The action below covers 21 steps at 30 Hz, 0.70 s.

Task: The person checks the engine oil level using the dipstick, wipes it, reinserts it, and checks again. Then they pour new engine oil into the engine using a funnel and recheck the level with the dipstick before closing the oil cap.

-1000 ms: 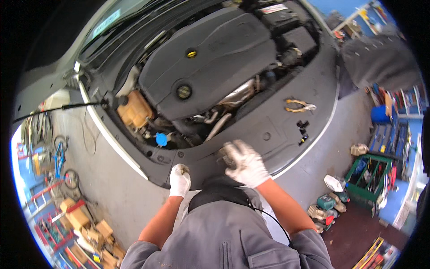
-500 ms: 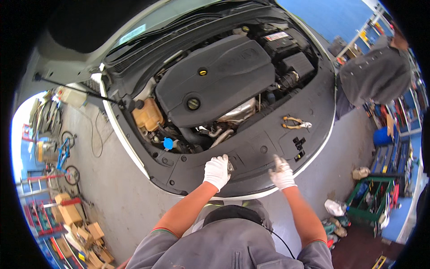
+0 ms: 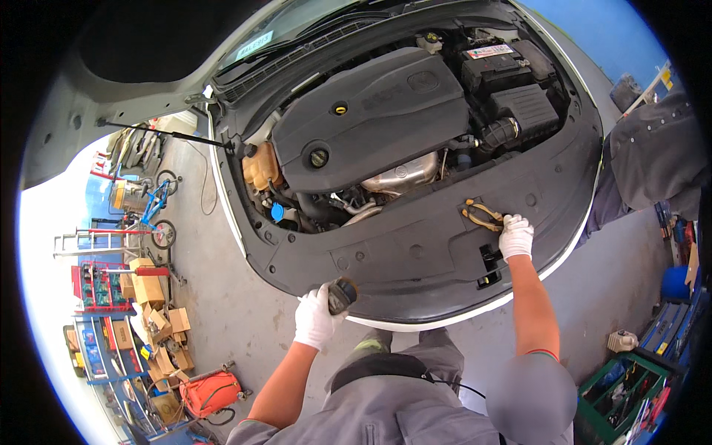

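Observation:
My left hand, in a white glove, is closed round a short, dark, round part with a brownish end. It is held at the front edge of the car's black plastic front panel. A pair of pliers with yellow-brown handles lies on the right part of that panel. My gloved right hand closes over their jaw end, hiding the jaws. Just below, beside that hand, is the dark hood latch opening in the panel.
Behind the panel lies the engine bay, with a black engine cover, a battery and a blue reservoir cap. A co-worker stands at the right fender. Cardboard boxes and a red tank are at the left; a green tool crate is lower right.
My right hand has moved right and closed on the pliers' jaw end. My left hand has moved left toward the panel's front edge, and the dark part in it now shows clearly. The view has shifted.

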Each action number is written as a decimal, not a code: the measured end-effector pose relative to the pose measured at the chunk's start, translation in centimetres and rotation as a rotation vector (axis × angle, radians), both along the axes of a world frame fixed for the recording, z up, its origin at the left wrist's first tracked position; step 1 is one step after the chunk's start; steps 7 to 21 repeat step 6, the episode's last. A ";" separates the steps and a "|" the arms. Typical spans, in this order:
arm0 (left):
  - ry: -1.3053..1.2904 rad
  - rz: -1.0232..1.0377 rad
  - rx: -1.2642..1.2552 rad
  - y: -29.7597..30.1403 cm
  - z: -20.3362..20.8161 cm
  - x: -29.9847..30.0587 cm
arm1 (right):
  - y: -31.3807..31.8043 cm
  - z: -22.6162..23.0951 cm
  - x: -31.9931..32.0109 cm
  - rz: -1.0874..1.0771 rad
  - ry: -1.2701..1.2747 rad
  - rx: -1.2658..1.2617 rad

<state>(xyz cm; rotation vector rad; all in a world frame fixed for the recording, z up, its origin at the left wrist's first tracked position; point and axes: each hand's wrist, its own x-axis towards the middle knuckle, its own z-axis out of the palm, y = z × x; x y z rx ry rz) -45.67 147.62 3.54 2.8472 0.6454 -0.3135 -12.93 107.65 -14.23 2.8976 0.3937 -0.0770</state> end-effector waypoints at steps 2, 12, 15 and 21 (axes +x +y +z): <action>0.036 0.053 0.001 -1.9 0.4 -2.1 | 0.0 0.2 -0.6 -0.079 0.058 0.227; 0.110 0.038 0.035 -4.6 0.4 -4.5 | -1.9 2.0 -5.3 -0.237 0.161 0.506; 0.110 0.038 0.035 -4.6 0.4 -4.5 | -1.9 2.0 -5.3 -0.237 0.161 0.506; 0.110 0.038 0.035 -4.6 0.4 -4.5 | -1.9 2.0 -5.3 -0.237 0.161 0.506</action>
